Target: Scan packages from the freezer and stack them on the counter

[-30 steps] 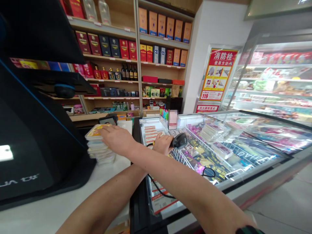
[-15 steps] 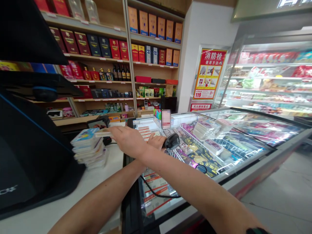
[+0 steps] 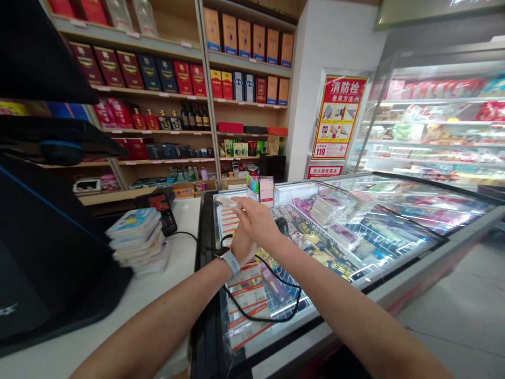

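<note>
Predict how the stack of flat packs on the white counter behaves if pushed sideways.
The stack of flat packs would probably shear apart rather than slide as one: edges jut out unevenly. Surfaces look glossy, perhaps plastic, so likely slippery. Each pack seems fairly stiff; overhanging edges show no clear droop.

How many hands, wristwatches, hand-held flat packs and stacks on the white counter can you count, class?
Left hand and right hand: 2
Wristwatch: 1
Held flat pack: 1
Stack on white counter: 1
Total: 5

A shop: shelves (image 3: 179, 23) of boxed goods at eleven o'clock, glass-topped display case (image 3: 418, 269) at four, price labels (image 3: 248, 335) at six.
</note>
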